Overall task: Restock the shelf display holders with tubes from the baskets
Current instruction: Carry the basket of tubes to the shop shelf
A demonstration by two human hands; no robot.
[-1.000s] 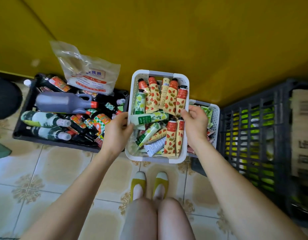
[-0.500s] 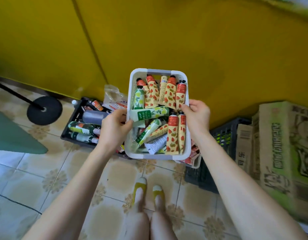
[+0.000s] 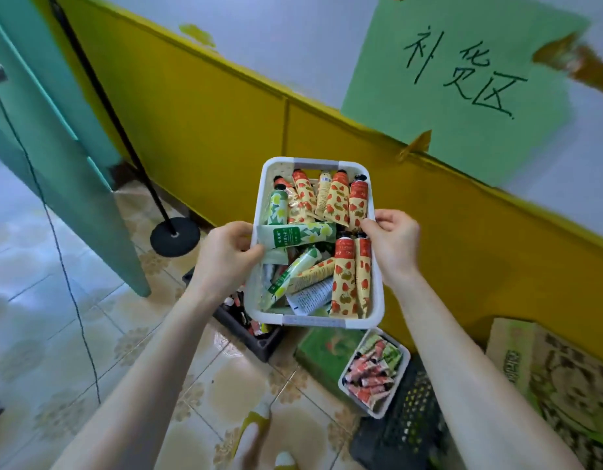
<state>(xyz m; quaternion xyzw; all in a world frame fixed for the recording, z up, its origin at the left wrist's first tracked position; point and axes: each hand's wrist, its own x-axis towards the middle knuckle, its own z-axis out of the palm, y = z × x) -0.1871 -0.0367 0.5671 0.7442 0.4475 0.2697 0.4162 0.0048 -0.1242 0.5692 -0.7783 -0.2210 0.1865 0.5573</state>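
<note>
Yellow wall (image 3: 198, 130) behind, left hand (image 3: 225, 256) and right hand (image 3: 393, 244) cover basket (image 3: 315, 163) rims.

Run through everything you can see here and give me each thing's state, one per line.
White basket: held up off the floor, full.
Tubes: capped, jumbled inside it.
Left hand: grips its left rim.
Right hand: grips its right rim.
Second basket: below, part-filled with tubes.

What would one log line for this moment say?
left hand: grips white basket rim | right hand: grips opposite rim | contents: tubes | second basket: below, untouched
</note>
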